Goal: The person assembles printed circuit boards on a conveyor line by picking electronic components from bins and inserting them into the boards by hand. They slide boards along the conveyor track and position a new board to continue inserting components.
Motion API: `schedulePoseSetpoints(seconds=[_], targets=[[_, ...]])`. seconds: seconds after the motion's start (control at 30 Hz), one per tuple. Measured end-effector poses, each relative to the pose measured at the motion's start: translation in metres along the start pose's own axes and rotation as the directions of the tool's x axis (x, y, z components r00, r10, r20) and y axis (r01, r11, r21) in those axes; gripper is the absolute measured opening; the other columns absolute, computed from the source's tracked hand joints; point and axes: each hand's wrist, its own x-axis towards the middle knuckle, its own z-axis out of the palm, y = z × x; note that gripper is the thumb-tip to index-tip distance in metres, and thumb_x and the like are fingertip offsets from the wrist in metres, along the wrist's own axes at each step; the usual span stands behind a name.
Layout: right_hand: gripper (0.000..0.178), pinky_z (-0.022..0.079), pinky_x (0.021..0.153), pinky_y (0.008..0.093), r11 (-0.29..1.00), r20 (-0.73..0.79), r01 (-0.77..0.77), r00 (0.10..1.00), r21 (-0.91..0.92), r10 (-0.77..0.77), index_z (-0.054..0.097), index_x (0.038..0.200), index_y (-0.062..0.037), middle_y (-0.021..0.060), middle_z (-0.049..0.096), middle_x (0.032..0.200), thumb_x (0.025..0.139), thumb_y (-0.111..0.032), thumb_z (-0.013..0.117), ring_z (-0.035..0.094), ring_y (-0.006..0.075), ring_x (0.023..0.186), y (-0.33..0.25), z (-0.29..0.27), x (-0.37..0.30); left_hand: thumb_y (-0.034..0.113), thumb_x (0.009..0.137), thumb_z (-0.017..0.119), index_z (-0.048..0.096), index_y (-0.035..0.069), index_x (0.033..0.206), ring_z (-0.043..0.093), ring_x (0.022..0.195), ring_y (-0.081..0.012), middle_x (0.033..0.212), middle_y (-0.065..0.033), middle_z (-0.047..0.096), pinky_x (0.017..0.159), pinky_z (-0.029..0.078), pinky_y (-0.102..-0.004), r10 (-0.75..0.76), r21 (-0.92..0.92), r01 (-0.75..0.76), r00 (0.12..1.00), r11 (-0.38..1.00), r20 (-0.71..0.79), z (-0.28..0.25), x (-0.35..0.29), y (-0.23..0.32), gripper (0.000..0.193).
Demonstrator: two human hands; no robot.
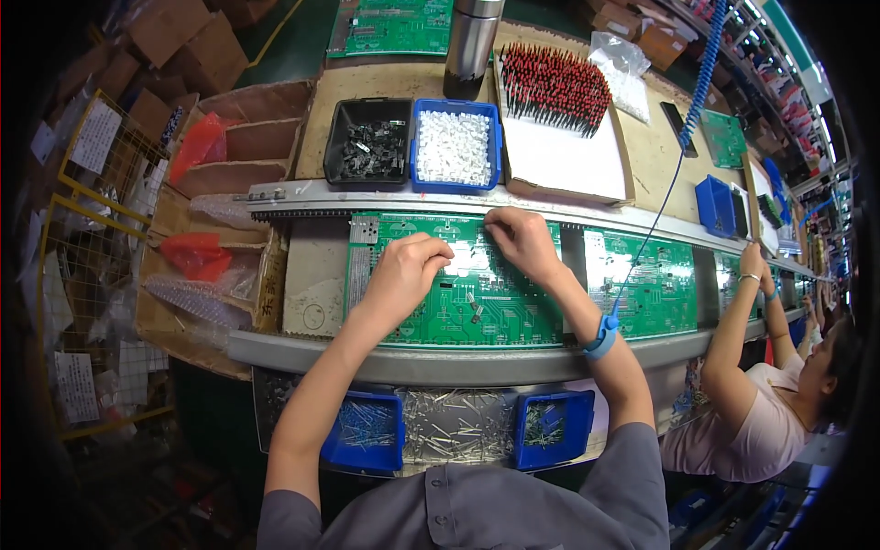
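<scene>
A green circuit board (518, 323) lies between the two metal rails in front of me. My left hand (403, 275) is over its left half, thumb and fingertips pinched together; anything between them is too small to make out. Near the board's far edge, the fingers of my right hand (524, 240) are curled and closed, and whatever they hold is hidden. A small silvery component (476, 309) stands on the board below and between my hands. Around my right wrist is a blue strap (601, 338) joined to a coiled blue cord (704, 64).
Past the far rail (412, 199) stand a black bin (371, 178) of dark parts, a blue bin (456, 184) of white connectors and a cardboard tray (568, 188) with red-and-black components. Nearer me are blue bins of leaded parts (362, 465). A co-worker (761, 403) works at right.
</scene>
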Motion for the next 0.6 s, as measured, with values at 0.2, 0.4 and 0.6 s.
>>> schedulePoseSetpoints(seconds=[0.2, 0.4, 0.6], targets=[[0.009, 0.049, 0.064, 0.0379, 1.0, 0.017, 0.015, 1.0, -0.005, -0.015, 0.063, 0.085, -0.0013, 0.0153, 0.064, 0.079, 0.077, -0.004, 0.062, 0.062, 0.0328, 0.072, 0.001, -0.001, 0.001, 0.002, 0.077, 0.064, 0.065, -0.002, 0.086, 0.063, 0.07, -0.0248, 0.079, -0.0133, 0.065, 0.063, 0.049, -0.0319, 0.017, 0.002, -0.017, 1.0, 1.0, -0.005, 0.002, 0.004, 0.001, 0.01], [0.008, 0.049, 0.064, 0.0383, 0.997, -0.01, 0.06, 0.998, -0.053, -0.061, 0.063, 0.083, -0.0018, 0.0144, 0.064, 0.078, 0.076, -0.004, 0.062, 0.062, 0.0325, 0.071, -0.003, -0.001, -0.001, 0.002, 0.078, 0.064, 0.065, -0.003, 0.089, 0.064, 0.068, -0.0213, 0.08, -0.013, 0.065, 0.06, 0.049, -0.0296, -0.05, -0.08, 0.049, 0.999, 0.996, -0.013, 0.004, 0.007, 0.002, 0.012], [0.009, 0.049, 0.058, 0.0326, 0.993, -0.105, 0.091, 0.99, -0.076, -0.099, 0.064, 0.085, -0.0019, 0.0125, 0.063, 0.075, 0.076, -0.001, 0.064, 0.062, 0.0263, 0.065, -0.001, 0.01, -0.003, 0.001, 0.078, 0.063, 0.065, -0.003, 0.09, 0.064, 0.069, -0.0206, 0.081, -0.013, 0.066, 0.061, 0.05, -0.0292, 0.004, -0.03, -0.006, 0.998, 1.0, -0.06, 0.008, 0.012, -0.002, 0.013]])
